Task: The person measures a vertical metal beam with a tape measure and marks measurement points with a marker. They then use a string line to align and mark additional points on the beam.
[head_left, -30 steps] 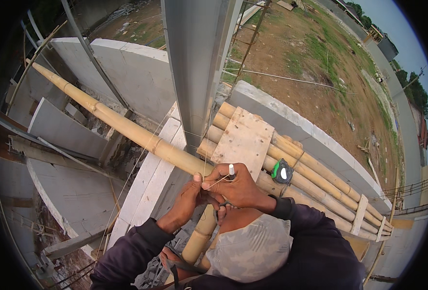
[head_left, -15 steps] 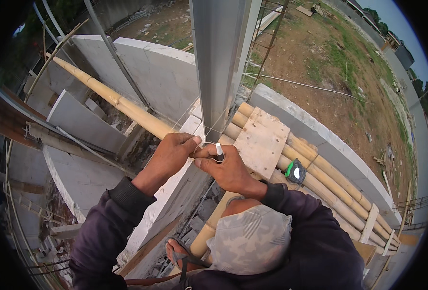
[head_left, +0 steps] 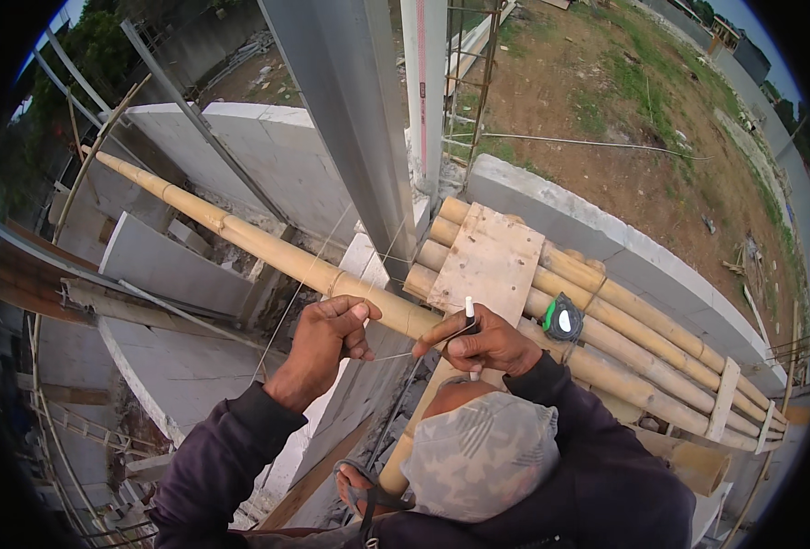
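Above the grey block wall [head_left: 354, 389], my left hand [head_left: 327, 340] is closed in a pinch on a thin pale string [head_left: 391, 357], which runs across to my right hand [head_left: 482, 343]. Between the curled fingers of my right hand stands a black and white marker [head_left: 469, 313], its white end pointing up. Beyond both hands a long bamboo pole [head_left: 268, 245] slants away to the far left. More thin string crosses near the foot of a grey metal post [head_left: 350, 110]. A black and green tape measure [head_left: 563, 320] lies on bundled bamboo poles [head_left: 643, 334], right of my right hand.
A plywood board [head_left: 489, 256] is fixed over the near ends of the bundled poles. Behind them curves a low block wall [head_left: 588, 229]. A white post [head_left: 423, 82] stands beside the metal one. Lower left, loose panels [head_left: 162, 261] lean among rubble.
My hands have moved apart, with string stretched between them; the right went rightward with the marker. The view has shifted, so the metal post now appears farther left and tilted.
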Action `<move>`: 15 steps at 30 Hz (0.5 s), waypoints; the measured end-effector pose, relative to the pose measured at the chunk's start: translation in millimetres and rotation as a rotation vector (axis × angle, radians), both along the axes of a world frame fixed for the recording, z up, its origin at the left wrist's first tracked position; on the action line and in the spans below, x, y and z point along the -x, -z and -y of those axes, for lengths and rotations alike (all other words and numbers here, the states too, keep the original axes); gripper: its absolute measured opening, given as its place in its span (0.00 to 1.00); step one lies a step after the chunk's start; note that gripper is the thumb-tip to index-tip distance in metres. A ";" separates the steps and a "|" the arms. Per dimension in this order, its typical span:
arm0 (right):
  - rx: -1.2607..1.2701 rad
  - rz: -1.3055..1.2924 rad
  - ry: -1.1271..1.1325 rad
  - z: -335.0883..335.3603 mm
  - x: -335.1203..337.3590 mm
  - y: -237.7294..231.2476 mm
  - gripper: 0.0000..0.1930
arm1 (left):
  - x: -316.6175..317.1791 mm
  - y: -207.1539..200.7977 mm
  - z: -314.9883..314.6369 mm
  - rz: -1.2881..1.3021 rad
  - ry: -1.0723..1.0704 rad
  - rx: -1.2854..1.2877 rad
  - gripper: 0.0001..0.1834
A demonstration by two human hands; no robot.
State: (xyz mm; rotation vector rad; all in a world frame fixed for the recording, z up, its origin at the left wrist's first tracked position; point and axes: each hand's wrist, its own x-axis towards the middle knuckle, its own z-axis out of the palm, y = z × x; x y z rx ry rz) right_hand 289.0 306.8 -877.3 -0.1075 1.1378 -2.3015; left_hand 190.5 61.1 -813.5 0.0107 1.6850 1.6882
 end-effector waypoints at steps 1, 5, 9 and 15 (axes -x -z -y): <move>0.028 0.004 0.023 -9.4 -2.9 6.2 0.22 | -4.6 -6.0 4.4 0.025 -0.014 0.029 0.12; -0.348 -0.083 0.062 -30.6 -8.5 37.7 0.19 | -20.7 -33.1 19.4 0.016 -0.012 0.094 0.11; -0.978 -0.193 0.040 -26.2 -13.4 58.9 0.15 | -49.8 -57.2 40.2 0.049 0.016 0.255 0.11; -0.859 -0.225 0.537 -8.9 26.1 34.8 0.15 | -71.8 -60.4 54.6 -0.127 0.136 0.352 0.10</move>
